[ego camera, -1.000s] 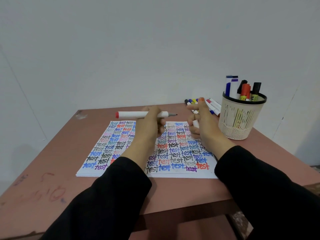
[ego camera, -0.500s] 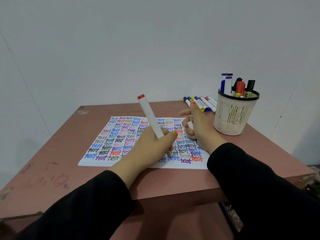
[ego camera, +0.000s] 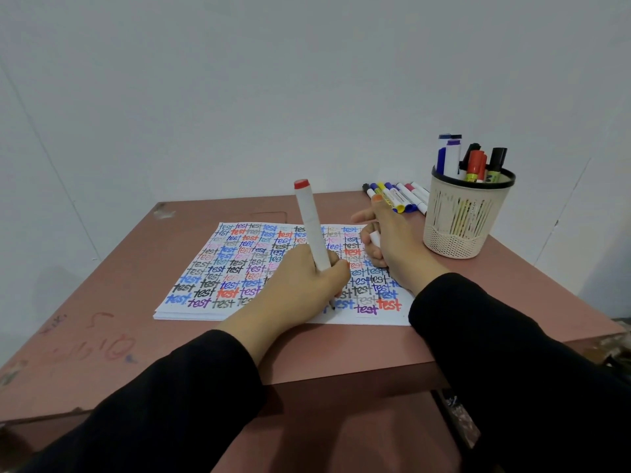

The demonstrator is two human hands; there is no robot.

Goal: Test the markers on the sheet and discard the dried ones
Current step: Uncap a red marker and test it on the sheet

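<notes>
Left hand: clenched round the lower barrel of a white marker. The marker stands near upright with its red end on top. Its dark tip touches the sheet close to the near edge, right of centre.

The sheet tops a thin stack of paper on the pinkish-brown table and is filled with rows of the word "test" in black, blue, red, purple and grey.

Right hand: it rests on the sheet's right part, its lower fingers curled round a small white cap, the forefinger stretched out.

A beige mesh pen cup stands upright to the right of the sheet, apart from it, and holds several markers. Loose markers lie side by side at the far edge, just left of the cup.

The 2 sleeves are black.
</notes>
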